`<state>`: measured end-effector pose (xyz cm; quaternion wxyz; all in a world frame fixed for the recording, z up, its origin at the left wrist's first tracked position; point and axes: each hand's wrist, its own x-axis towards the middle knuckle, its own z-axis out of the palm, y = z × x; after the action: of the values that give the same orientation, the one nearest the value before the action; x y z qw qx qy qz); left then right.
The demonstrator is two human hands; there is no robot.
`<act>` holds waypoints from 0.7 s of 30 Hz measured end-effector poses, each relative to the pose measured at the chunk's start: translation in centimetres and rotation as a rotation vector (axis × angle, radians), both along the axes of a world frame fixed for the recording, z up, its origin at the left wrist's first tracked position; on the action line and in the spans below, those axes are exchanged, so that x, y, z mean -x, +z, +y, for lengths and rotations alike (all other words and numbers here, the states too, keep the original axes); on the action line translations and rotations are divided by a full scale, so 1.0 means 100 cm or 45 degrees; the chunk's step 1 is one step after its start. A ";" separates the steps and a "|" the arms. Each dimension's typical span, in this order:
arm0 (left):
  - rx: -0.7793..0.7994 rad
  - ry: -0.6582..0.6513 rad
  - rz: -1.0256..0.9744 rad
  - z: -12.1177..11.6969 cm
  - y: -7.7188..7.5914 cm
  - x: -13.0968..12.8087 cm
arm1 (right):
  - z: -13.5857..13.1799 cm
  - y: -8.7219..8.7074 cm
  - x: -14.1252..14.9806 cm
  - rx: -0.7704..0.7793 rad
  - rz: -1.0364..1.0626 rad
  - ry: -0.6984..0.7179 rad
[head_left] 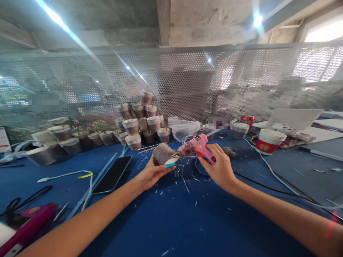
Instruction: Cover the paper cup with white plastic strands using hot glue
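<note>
At the bench's (150,225) near left corner lies a magenta tool (36,221); behind it, along the far edge, stands a cluster of cups (60,132). Next comes a phone (114,175) lying flat, then a stack of cups (144,121) by the far edge, piled unevenly enough that a knock to the bench might bring the upper ones down. In front of that stack, off the bench's middle, the left hand (152,173) is wrapped round a yarn-covered cup (162,153), held tilted with its white end toward the glue gun (200,144). The gun's nozzle meets that end or sits just beside it; I cannot tell which. The left thumb (162,167) lies close below, so a slip of the gun or a run of hot glue could burn it; the lit red light suggests the gun is powered. The right hand (221,166) is clamped round the gun's grip. Past it sit some yarn (229,152), then paper cups (270,141) toward the far right corner. A black cord (262,184) trails toward the right edge; a sleeve or elbow catching it could drag things askew.
</note>
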<state>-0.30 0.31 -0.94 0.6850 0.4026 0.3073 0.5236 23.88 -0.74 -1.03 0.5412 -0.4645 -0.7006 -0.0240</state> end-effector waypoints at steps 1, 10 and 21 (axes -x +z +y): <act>0.001 0.000 0.006 0.000 0.000 0.000 | 0.000 0.000 0.000 0.002 0.002 -0.001; 0.015 -0.055 -0.055 -0.002 0.003 0.001 | 0.000 0.000 -0.003 0.014 0.003 -0.020; 0.027 -0.069 -0.079 -0.002 0.003 0.000 | 0.000 -0.002 -0.003 0.003 0.006 -0.026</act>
<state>-0.25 0.11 -0.67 0.7125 0.3870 0.2802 0.5139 24.20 -0.79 -1.18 0.5419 -0.4723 -0.6947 -0.0276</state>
